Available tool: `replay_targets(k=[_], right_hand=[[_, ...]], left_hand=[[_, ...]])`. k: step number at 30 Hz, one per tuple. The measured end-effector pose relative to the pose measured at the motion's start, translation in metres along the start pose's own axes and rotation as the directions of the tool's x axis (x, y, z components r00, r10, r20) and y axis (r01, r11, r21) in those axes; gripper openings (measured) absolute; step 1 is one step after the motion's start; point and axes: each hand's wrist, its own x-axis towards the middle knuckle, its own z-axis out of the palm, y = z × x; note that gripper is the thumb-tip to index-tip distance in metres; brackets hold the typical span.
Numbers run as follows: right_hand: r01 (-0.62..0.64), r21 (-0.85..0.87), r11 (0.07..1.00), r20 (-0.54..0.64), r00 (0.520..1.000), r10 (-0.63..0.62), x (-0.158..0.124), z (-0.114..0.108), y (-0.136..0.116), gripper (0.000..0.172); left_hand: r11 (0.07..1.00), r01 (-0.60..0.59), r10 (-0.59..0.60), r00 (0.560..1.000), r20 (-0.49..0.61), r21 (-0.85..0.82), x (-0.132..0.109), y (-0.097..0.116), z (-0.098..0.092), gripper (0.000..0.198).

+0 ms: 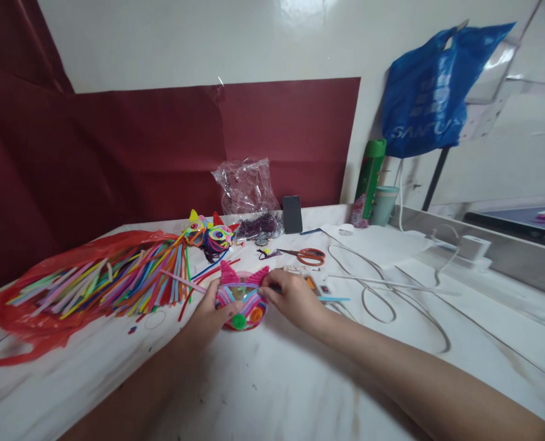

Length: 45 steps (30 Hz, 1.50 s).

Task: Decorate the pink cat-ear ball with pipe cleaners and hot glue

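A small cat-face craft [241,301] made of coiled coloured pipe cleaners, with pink ears and a green nose, rests on the white marble table [272,380]. My left hand [206,318] grips its left side, thumb pressed on the front. My right hand [290,298] pinches its right ear and upper edge, fingers closed. Both forearms reach in from the bottom of the view.
A pile of coloured pipe cleaners [116,278] lies on a red plastic bag [19,306] at left. Finished cat faces [208,234] sit behind, with orange scissors [309,255], a glue gun and white cable [382,288], a clear bag [247,187], a green can [368,180] and a cup.
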Motion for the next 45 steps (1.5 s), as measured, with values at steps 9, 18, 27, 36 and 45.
replay_targets(k=[9,18,27,36,45], right_hand=[[-0.210,0.286,0.935,0.035,0.977,0.209,0.002,0.010,0.004,0.021],[-0.280,0.427,0.860,0.058,0.957,0.283,0.007,0.014,0.010,0.017],[-0.380,0.539,0.752,0.159,0.922,0.352,0.010,0.012,0.014,0.016],[-0.435,0.619,0.654,0.247,0.898,0.364,0.011,0.012,0.018,0.015],[-0.423,0.636,0.645,0.250,0.904,0.347,0.013,0.016,0.031,0.015]], left_hand=[[1.000,0.019,-0.019,0.999,-0.045,-0.019,-0.008,0.010,0.005,0.059],[1.000,-0.001,0.001,1.000,-0.001,-0.005,-0.005,-0.001,0.000,0.064],[0.999,-0.021,0.021,1.000,0.007,0.043,-0.005,-0.003,0.000,0.070],[0.997,-0.059,0.057,0.997,0.053,0.050,-0.005,-0.005,-0.001,0.067],[0.992,-0.069,0.081,0.990,0.112,-0.102,0.003,-0.027,-0.014,0.068]])
